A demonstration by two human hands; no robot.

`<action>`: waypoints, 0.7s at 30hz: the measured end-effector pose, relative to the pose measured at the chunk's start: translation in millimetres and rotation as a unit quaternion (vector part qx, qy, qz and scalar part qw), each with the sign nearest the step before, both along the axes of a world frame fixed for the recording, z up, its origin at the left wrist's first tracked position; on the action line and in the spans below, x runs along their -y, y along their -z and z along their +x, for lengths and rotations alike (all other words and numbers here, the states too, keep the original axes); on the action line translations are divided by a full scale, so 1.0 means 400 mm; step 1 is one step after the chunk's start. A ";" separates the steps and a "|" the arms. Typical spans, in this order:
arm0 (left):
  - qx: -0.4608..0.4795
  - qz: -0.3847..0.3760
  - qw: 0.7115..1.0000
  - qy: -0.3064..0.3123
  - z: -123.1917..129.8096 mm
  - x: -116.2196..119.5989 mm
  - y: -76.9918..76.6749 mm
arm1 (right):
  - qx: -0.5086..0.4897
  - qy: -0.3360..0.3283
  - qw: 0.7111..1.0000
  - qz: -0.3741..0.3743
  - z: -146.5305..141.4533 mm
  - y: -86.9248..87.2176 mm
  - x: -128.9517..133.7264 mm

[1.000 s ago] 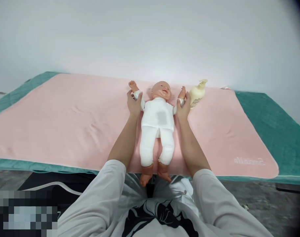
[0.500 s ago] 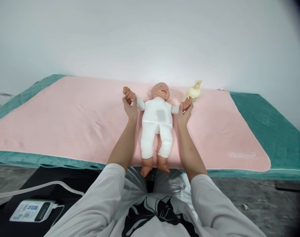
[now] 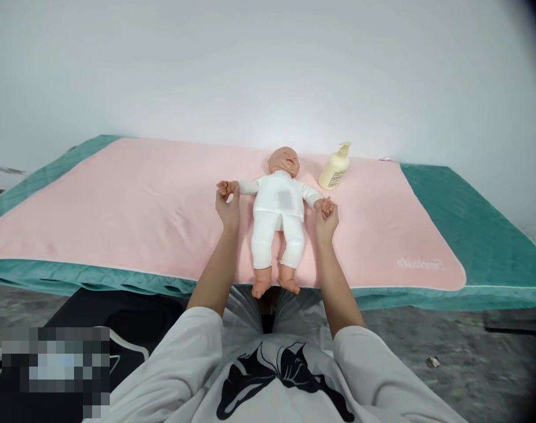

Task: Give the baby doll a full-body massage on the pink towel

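Note:
A baby doll with a white cloth body lies on its back on a pink mat, head toward the wall and feet at the near edge. Its arms are spread out to both sides. My left hand is closed around the doll's forearm on the left, just below its small hand. On the other side, my right hand grips the doll's hand and wrist. Parts of my fingers are hidden behind the doll's arms. Just beyond my right hand stands a pale yellow pump bottle.
Under the mat is a green padded cover along the table, against a white wall. A black surface with a white cable and a blurred-out patch lies low on the left. A small scrap is on the grey floor.
Both my hands have come down toward me, lowering the doll's arms from raised to nearly level with its sides. The bottle, partly covered before, now shows fully. The view has shifted slightly.

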State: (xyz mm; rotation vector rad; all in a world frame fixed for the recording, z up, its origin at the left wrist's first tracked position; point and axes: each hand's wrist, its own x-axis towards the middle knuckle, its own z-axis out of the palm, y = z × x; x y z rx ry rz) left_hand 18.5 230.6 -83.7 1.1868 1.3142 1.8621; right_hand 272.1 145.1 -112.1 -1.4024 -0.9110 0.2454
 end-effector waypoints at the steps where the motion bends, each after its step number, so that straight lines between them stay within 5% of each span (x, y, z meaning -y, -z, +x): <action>1: -0.002 -0.003 1.000 -0.002 -0.003 0.011 0.002 | -0.006 0.010 1.000 -0.017 -0.002 0.002 0.013; 9: -0.127 -0.119 0.984 -0.027 -0.039 0.085 0.025 | 0.063 0.010 0.989 -0.130 -0.022 -0.001 0.111; 21: -0.356 -0.144 0.923 -0.007 -0.064 0.114 0.037 | 0.085 0.001 0.989 -0.122 -0.021 0.008 0.111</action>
